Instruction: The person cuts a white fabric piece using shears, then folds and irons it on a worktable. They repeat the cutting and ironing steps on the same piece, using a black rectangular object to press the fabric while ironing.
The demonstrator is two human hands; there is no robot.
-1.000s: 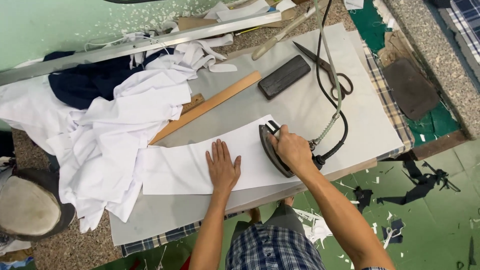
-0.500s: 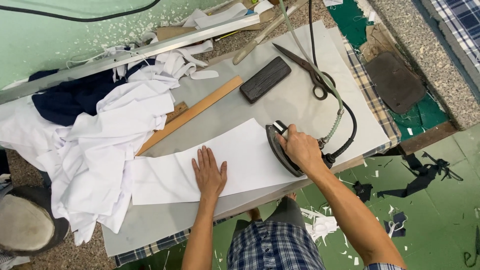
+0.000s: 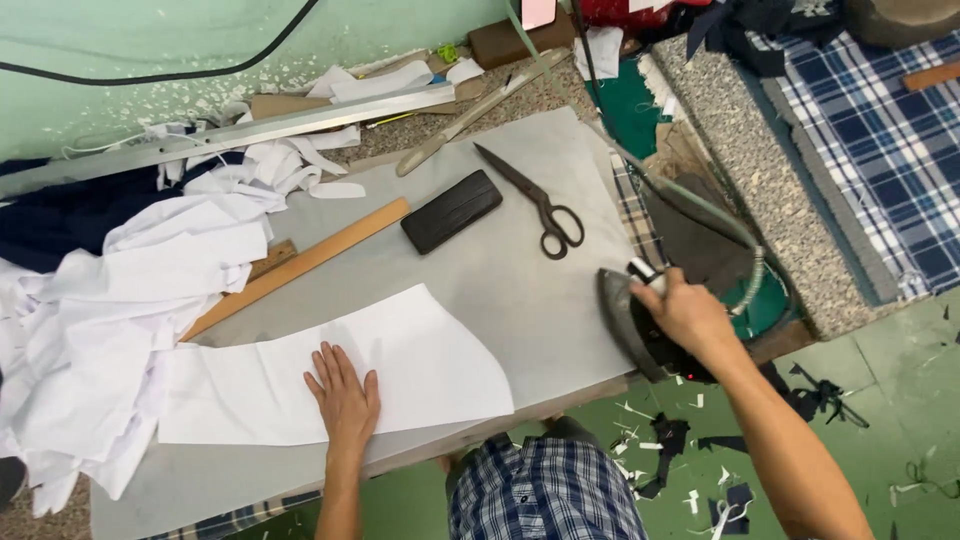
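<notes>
My left hand (image 3: pixel 343 395) lies flat, fingers apart, on a white cut fabric piece (image 3: pixel 420 365) spread on the grey pressing board (image 3: pixel 500 270). My right hand (image 3: pixel 685 312) grips the handle of a dark clothes iron (image 3: pixel 632 325), which is tilted at the board's right edge, clear of the fabric. The iron's cord (image 3: pixel 690 205) runs up and away to the back.
Black scissors (image 3: pixel 535 205), a black block (image 3: pixel 451 210) and a long wooden ruler (image 3: pixel 300 265) lie on the board. A heap of white cloth (image 3: pixel 110 330) covers the left end, with dark blue cloth (image 3: pixel 60 215) behind it. A metal straightedge (image 3: pixel 250 130) lies at the back. Green floor with scraps is below.
My right hand has carried the iron off the white piece to the board's right edge. My left hand stays pressed on the fabric. The view has shifted.
</notes>
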